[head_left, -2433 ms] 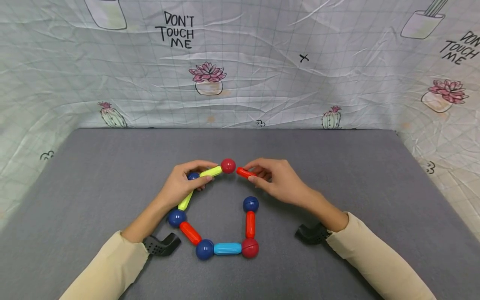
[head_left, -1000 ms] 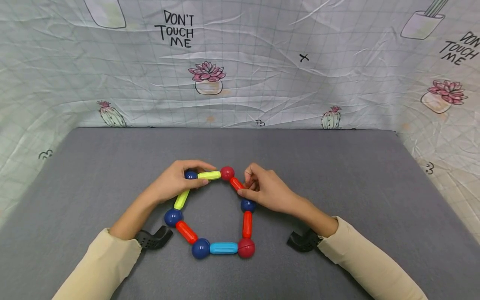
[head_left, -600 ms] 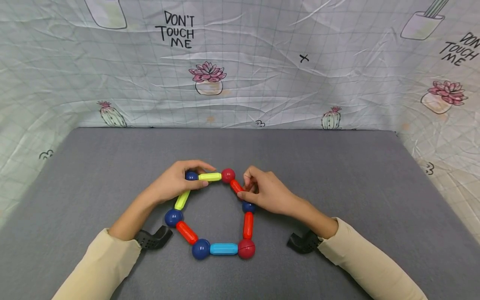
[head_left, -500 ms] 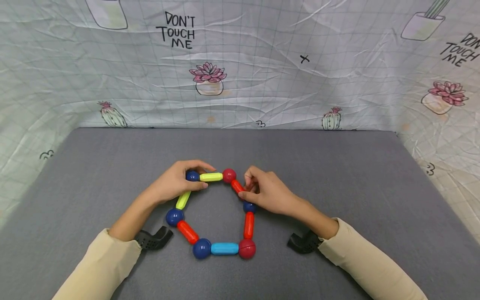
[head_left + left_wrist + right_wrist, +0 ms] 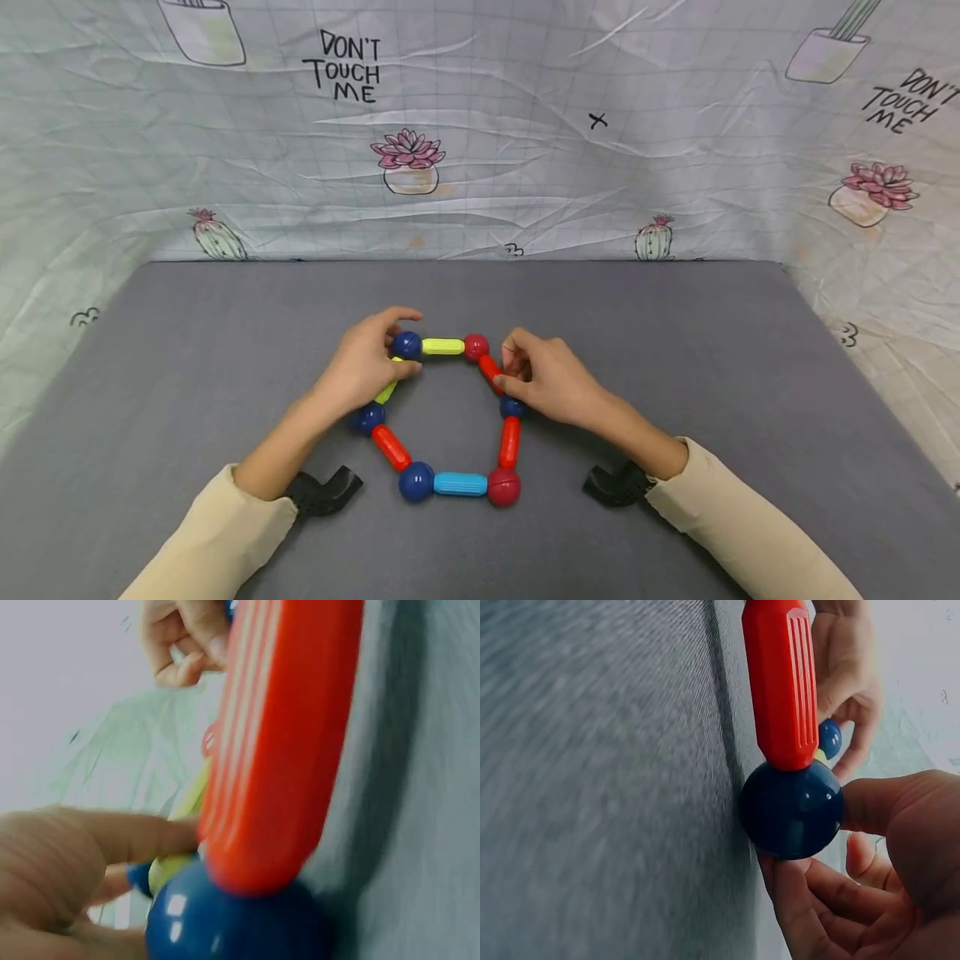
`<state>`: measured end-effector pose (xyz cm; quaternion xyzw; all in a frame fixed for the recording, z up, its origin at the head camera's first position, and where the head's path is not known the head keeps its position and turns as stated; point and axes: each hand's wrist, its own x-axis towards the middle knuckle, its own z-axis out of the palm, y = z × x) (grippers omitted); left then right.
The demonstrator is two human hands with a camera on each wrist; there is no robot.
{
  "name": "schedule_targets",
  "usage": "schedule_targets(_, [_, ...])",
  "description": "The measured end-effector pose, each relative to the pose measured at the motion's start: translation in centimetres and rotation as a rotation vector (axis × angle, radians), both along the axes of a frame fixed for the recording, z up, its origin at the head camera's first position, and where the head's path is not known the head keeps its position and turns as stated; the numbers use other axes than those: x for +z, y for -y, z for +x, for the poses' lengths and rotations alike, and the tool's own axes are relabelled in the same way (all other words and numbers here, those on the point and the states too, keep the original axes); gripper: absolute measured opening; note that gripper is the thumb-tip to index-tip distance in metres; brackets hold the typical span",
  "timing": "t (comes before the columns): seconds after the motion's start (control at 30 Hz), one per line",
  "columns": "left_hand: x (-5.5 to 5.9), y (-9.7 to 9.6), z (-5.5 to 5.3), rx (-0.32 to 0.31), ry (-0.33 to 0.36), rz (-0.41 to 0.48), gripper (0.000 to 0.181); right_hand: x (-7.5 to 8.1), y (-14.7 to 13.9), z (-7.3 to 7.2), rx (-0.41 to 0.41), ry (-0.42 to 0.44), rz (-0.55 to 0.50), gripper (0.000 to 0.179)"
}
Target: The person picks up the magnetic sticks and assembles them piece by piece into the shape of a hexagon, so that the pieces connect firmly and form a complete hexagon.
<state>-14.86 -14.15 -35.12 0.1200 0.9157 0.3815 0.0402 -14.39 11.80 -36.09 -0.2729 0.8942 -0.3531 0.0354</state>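
Toy magnetic sticks and balls form a six-sided ring on the grey table [image 5: 675,333]. At its upper-left corner my left hand [image 5: 360,367] curls round a dark blue ball [image 5: 407,344], thumb in front and fingers behind. A yellow stick [image 5: 443,347] runs from that ball to a red ball [image 5: 476,347]. My right hand [image 5: 555,379] pinches the red stick [image 5: 491,374] between that red ball and another blue ball [image 5: 512,407], which the hand partly covers. In the right wrist view, the near blue ball [image 5: 791,810] carries a red stick [image 5: 780,682].
The ring's near side has a light blue stick [image 5: 461,484] between a blue ball [image 5: 416,482] and a red ball [image 5: 504,487]. A printed cloth [image 5: 517,167] hangs behind the table. Black wrist mounts [image 5: 324,492] stick out below both forearms.
The red stick in my right hand has come down to bridge the red ball and the right blue ball. Lately the ring's left side has shifted rightward, along with my left hand.
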Motion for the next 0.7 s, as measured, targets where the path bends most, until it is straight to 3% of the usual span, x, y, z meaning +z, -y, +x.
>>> schedule_targets(0.13, [0.0,-1.8,-0.4,0.043,-0.041,-0.037,0.056,-0.1,-0.8,-0.1,-0.042,-0.014,0.019,0.021])
schedule_targets(0.37, [-0.5,-3.4,-0.5,0.027,-0.035,-0.081,0.057,-0.1,-1.9,-0.4,-0.143,-0.066,0.053,0.021])
schedule_targets(0.57, [-0.6,-3.1,1.2,0.044,-0.068,-0.112,0.066,-0.1,-2.5,-0.3,-0.133,-0.091,0.098,0.024])
schedule_targets(0.7, [-0.4,-2.9,2.9,0.105,-0.055,-0.189,0.068,0.2,-2.6,-0.1,-0.13,-0.072,0.179,0.043])
